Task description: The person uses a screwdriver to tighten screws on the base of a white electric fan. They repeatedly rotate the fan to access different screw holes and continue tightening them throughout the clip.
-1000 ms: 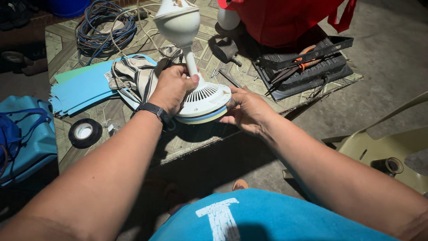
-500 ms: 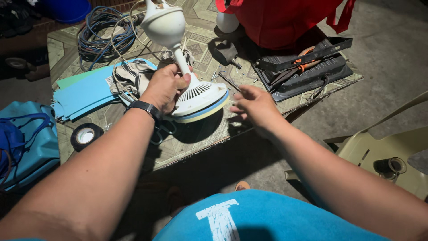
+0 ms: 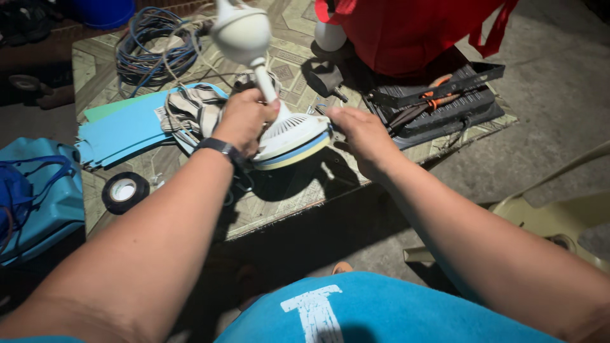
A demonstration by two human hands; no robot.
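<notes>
Fan assembly [image 3: 289, 130]: white ribbed round base with a yellowish lower rim, stem rising to the rounded motor housing [image 3: 241, 35] at 12 o'clock; it sits tilted on the table, at centre, apparently tipped to expose its edge.
Left hand [image 3: 244, 117]: closed around the foot of the stem, steadying the tilt; black wristwatch [image 3: 219, 147] at the wrist.
Right hand [image 3: 362, 130]: at 3 o'clock of the base, fingers curled loosely at its rim; whether they grip anything, I cannot tell.
Table [image 3: 286, 209]: patterned top, serving as a workbench.
Electrical tape roll [image 3: 124, 190]: black, at 8 o'clock, lying flat within reach.
Blue sheets [image 3: 117, 133]: at 9 o'clock, stacked aside.
Cable coil [image 3: 149, 41]: at 11 o'clock, bundled.
Pliers [image 3: 426, 101]: orange-handled, on the dark tool tray [image 3: 445, 111] at 2 o'clock.
Red bag [image 3: 406, 32]: at 1 o'clock, behind the tray.
</notes>
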